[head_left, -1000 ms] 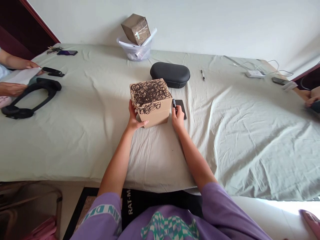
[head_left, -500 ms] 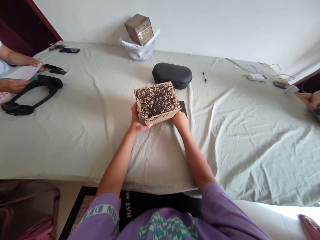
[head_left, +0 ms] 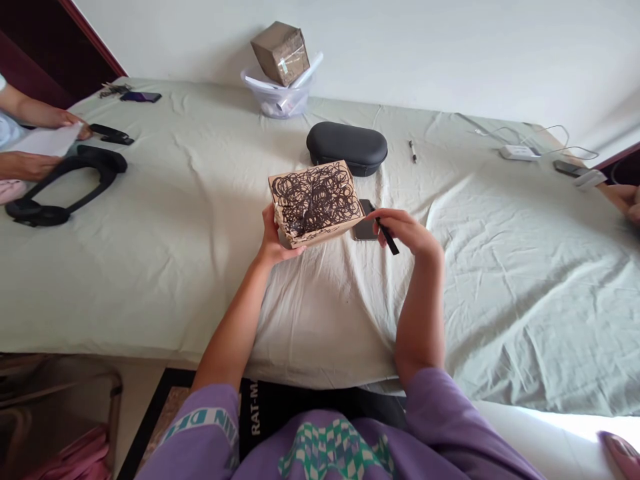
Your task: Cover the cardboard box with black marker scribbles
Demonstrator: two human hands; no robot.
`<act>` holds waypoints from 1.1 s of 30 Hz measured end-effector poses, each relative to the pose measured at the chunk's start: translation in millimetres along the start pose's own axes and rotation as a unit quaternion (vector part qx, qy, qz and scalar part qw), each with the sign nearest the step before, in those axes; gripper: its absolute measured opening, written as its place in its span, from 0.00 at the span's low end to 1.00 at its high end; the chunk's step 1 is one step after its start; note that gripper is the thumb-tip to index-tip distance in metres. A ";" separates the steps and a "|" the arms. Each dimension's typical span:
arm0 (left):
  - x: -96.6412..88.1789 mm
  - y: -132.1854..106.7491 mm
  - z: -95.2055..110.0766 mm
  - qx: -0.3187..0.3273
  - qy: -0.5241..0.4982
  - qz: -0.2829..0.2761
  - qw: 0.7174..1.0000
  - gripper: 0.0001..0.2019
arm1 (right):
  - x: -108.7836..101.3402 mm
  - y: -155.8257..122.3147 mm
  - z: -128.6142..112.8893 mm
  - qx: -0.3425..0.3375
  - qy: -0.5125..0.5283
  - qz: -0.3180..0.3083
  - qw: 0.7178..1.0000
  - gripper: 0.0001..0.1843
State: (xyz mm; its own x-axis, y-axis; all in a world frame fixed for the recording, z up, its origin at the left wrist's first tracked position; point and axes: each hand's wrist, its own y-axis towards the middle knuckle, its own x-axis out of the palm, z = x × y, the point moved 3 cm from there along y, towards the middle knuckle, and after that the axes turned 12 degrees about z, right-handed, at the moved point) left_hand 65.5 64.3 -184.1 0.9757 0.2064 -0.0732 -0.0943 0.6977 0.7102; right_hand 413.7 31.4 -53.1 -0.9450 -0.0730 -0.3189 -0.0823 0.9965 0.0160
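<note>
A small cardboard box [head_left: 317, 203] is tilted over the table, its upper face covered in black looping scribbles. Its left corner looks ragged. My left hand [head_left: 274, 240] grips that box at the left side, thumb along the near lower edge and the other fingers mostly hidden. Beside the box's right end, my right hand [head_left: 403, 230] holds a slim black pen-shaped object [head_left: 389, 240]; its exact kind is unclear. The index finger stretches to the box's right corner. Under that hand lies a dark phone [head_left: 364, 231], partly covered.
Behind the box sits a black hard case [head_left: 347, 147], with a pen [head_left: 413, 152] to its right. A plastic tub [head_left: 283, 103] carries another carton [head_left: 281, 53]. At left, a person's hands [head_left: 37, 163] hold paper near a black headset-like frame [head_left: 60, 215]. A white power strip [head_left: 520, 153] lies right.
My right hand has come out from the box's lower right edge, moving right, and the black object in it now shows. The left hand and box have hardly moved.
</note>
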 end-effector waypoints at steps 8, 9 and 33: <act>-0.2 -2.5 9.2 0.029 0.015 -0.039 0.999 0.74 | 13.4 -26.5 -64.1 -0.289 0.203 0.213 0.911 0.25; 1.9 -3.7 12.0 0.032 0.014 -0.051 0.998 0.75 | 22.2 -33.5 -73.3 -0.312 0.184 0.229 0.904 0.23; 27.4 -15.0 42.4 0.081 -0.010 -0.116 0.990 0.73 | 68.8 -66.2 -111.4 -0.310 -0.063 0.235 0.919 0.06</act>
State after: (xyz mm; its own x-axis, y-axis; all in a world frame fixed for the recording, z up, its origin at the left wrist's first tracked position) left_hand 102.0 30.4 -167.1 0.9711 0.0388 -0.2357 0.1649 0.6047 0.7792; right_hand 318.9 -44.2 29.4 -0.8812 0.4033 -0.2466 0.1231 0.6995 0.7039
